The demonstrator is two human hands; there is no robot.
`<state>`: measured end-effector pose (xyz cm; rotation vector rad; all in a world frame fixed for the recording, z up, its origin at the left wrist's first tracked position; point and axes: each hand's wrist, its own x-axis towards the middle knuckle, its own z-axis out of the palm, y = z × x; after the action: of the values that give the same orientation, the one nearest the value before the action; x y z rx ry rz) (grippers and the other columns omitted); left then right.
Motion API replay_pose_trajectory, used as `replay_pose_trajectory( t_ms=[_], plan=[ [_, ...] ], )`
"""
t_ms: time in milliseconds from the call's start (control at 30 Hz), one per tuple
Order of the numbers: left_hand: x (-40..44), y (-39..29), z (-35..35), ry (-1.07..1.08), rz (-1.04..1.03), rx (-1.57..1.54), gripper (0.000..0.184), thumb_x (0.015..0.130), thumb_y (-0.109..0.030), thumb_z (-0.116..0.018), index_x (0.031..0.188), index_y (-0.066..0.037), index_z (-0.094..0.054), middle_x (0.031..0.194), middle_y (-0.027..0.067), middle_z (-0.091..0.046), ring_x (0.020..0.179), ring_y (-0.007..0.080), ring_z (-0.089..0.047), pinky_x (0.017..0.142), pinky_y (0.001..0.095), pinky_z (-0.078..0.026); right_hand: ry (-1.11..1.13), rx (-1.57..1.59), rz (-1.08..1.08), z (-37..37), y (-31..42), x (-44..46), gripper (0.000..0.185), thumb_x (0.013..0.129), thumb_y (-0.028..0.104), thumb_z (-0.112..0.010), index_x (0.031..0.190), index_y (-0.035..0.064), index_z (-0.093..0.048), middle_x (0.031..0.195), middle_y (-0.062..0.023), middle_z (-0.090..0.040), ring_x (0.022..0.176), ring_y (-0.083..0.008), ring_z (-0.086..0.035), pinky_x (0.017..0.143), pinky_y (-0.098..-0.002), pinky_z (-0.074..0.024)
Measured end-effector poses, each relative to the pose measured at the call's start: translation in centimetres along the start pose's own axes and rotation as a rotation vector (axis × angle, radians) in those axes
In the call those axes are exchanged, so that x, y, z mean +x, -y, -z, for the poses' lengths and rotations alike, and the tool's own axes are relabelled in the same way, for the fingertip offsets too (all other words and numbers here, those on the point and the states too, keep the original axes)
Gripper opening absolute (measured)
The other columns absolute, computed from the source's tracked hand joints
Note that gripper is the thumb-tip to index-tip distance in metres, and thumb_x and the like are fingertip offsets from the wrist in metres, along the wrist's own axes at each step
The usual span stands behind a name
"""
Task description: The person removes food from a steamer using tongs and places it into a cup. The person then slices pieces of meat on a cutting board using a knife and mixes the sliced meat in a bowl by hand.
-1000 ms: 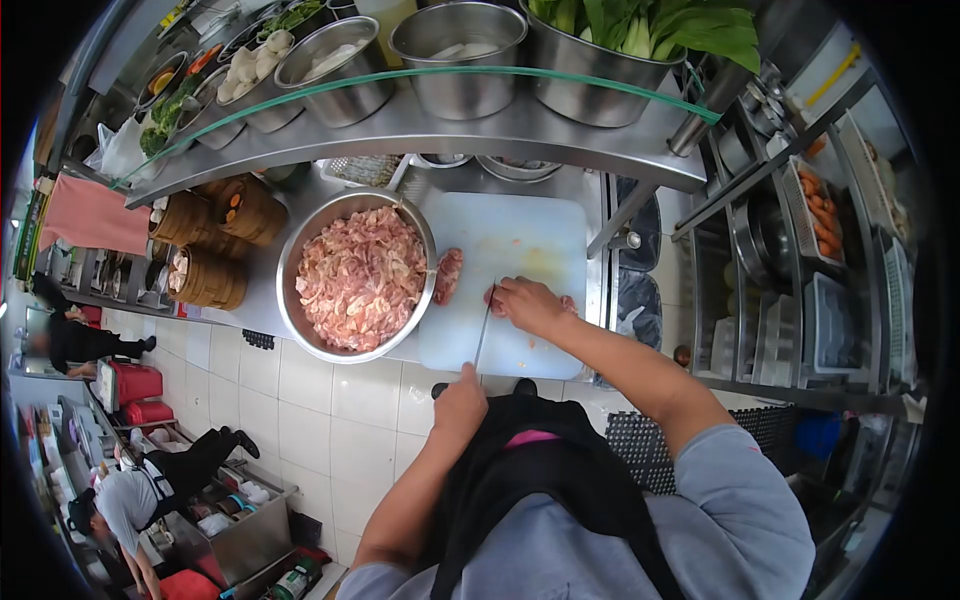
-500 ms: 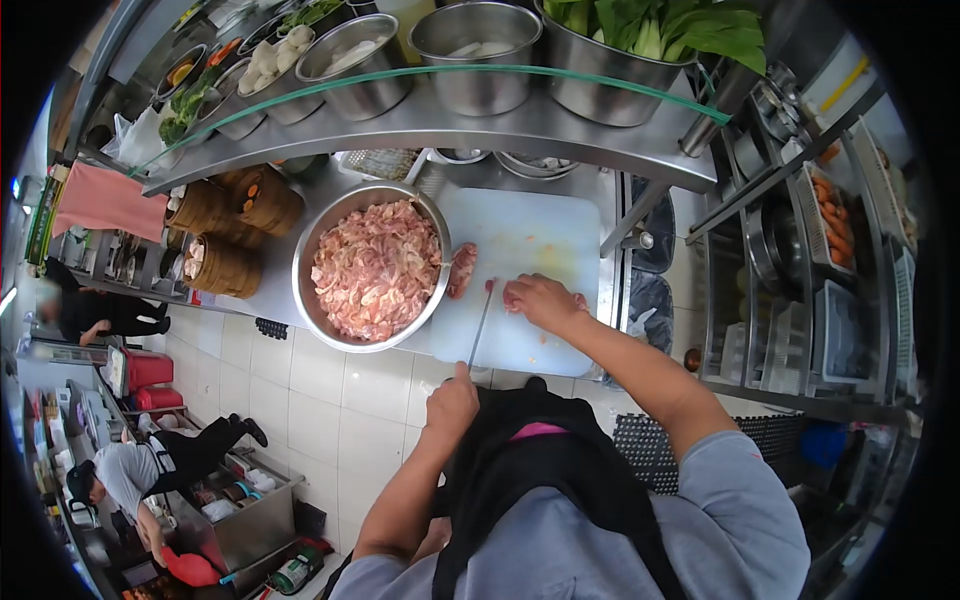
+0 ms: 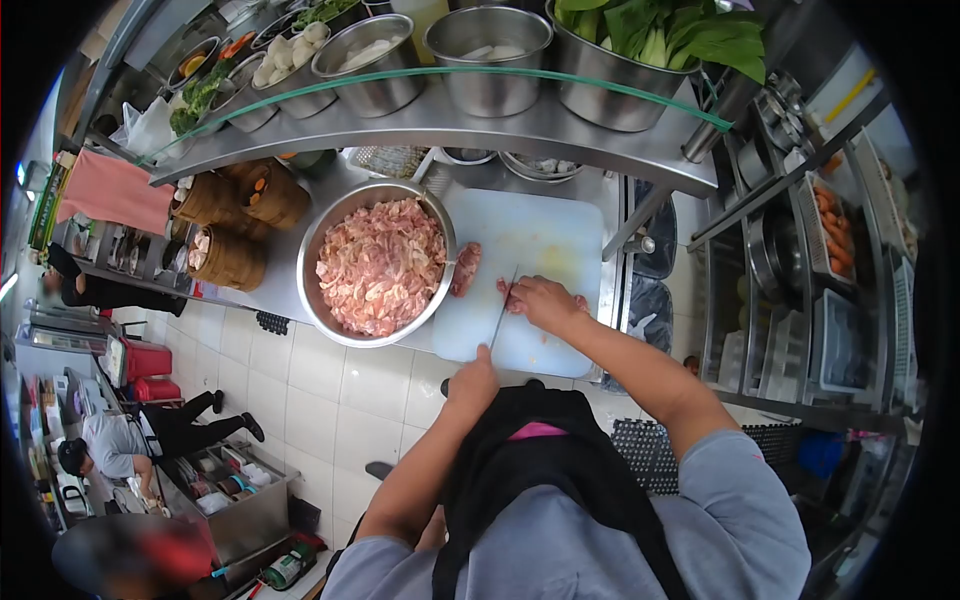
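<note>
A knife (image 3: 503, 316) is gripped by its handle in my left hand (image 3: 473, 384), near the front edge of the white cutting board (image 3: 480, 220). Its blade points away from me, close to the fingertips of my right hand (image 3: 543, 304). These bent fingers press on a piece of raw meat (image 3: 515, 303), which they mostly hide. A small bit of meat lies at the left side of the blade. Another strip of meat (image 3: 466, 269) rests at the board's left edge, beside a large metal bowl (image 3: 309, 300) heaped with cut raw meat (image 3: 380, 265).
Metal containers (image 3: 488, 85) of food stand on a raised shelf (image 3: 430, 142) behind a glass edge. Bamboo steamers (image 3: 228, 262) sit left of the bowl. A rack (image 3: 745, 225) is at the right. Other people (image 3: 115, 445) are at the lower left and far left.
The knife and my left hand have moved right, bringing the blade to my right fingertips. A small bit of meat now shows left of the blade. A blurred person has appeared at the lower left.
</note>
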<state>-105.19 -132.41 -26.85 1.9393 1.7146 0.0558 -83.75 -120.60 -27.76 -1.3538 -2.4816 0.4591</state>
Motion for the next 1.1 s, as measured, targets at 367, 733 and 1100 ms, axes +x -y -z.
replay_pose_trajectory(
  t_ms=[367, 733, 1100],
  plan=[
    [-2.5, -0.7, 2.3, 0.096, 0.014, 0.058, 0.024, 0.097, -0.017, -0.051, 0.113, 0.001, -0.046, 0.08, 0.0327, -0.069, 0.077, 0.051, -0.07, 0.071, 0.0609, -0.056, -0.066, 0.073, 0.016, -0.6, -0.5, -0.8, 0.016, 0.089, 0.02, -0.068, 0.1, 0.0073, -0.068, 0.1, -0.007, -0.067, 0.097, -0.0276, -0.067, 0.083, -0.0403, -0.0575],
    [-3.2, 0.7, -0.7, 0.04, 0.022, 0.01, 0.028, 0.097, -0.016, -0.052, 0.117, 0.001, -0.046, 0.082, 0.0316, -0.069, 0.079, 0.0521, -0.069, 0.072, 0.0604, -0.056, -0.056, 0.069, 0.022, -0.6, -0.7, -0.5, 0.013, 0.089, 0.018, -0.066, 0.095, 0.0067, -0.068, 0.096, -0.0085, -0.065, 0.094, -0.03, -0.067, 0.082, -0.0426, -0.0564],
    [-2.9, -2.4, 3.2, 0.118, 0.018, 0.064, 0.022, 0.095, -0.009, -0.05, 0.115, 0.0, -0.046, 0.082, 0.0304, -0.069, 0.08, 0.0492, -0.071, 0.071, 0.0581, -0.057, -0.094, 0.209, 0.099, -0.1, -1.2, -0.8, 0.015, 0.088, 0.014, -0.066, 0.1, 0.0058, -0.07, 0.102, -0.0093, -0.067, 0.093, -0.0297, -0.068, 0.083, -0.0414, -0.0567]
  ],
)
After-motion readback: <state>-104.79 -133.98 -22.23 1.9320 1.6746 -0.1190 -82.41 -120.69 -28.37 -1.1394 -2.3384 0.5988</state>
